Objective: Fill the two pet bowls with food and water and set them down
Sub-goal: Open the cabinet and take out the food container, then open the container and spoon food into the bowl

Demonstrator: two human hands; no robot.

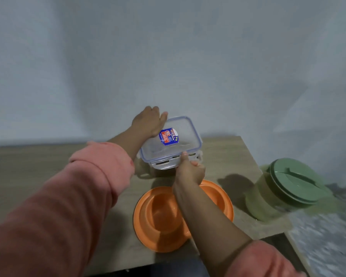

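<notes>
Unclipping the food box above the bowl

The left hand (148, 121) holds the clear blue-rimmed plastic container (171, 141); the right hand's (190, 169) grip pinches its near lid clasp. The orange double plastic pet bowl (148, 212) sits empty on the wooden counter (28, 162); steadying the box should ease unclipping.

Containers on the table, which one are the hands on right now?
The clear container with the blue-rimmed lid, held by the left hand and right hand. The green-lidded jar stands untouched.

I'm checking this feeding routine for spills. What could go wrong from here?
1. The clear container sits tilted while both hands work its lid; if the latch under the right hand pops free, it may jerk and spill.
2. The right forearm crosses low over the orange bowl and could knock it.
</notes>
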